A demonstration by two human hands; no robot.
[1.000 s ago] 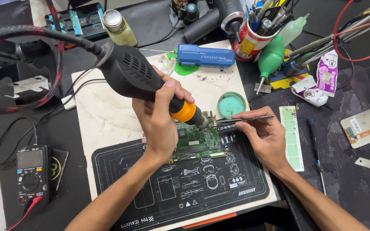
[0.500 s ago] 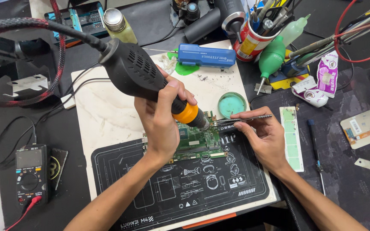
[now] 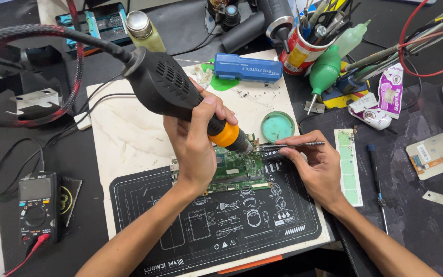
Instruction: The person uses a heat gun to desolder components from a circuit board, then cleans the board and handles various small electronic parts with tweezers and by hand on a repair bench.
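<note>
My left hand [image 3: 197, 149] grips a black hot-air handpiece [image 3: 167, 87] with an orange collar; its nozzle points down at the top right corner of a green circuit board [image 3: 239, 166]. The board lies on a black printed work mat [image 3: 216, 231]. My right hand [image 3: 316, 169] holds thin metal tweezers [image 3: 293, 145], tips reaching left to the board right by the nozzle. A thick braided hose runs from the handpiece off to the upper left.
A round green tin [image 3: 278, 126] sits just above the tweezers. A blue tool [image 3: 247, 67], a can of tools [image 3: 303, 48], a green squeeze bulb [image 3: 324, 74] and a capped bottle [image 3: 144, 30] stand behind. A multimeter [image 3: 37, 208] lies left; a screwdriver [image 3: 378, 179] lies right.
The handpiece has shifted slightly, its rear end dropping a little. Both hands stay at the board's corner with the same hold.
</note>
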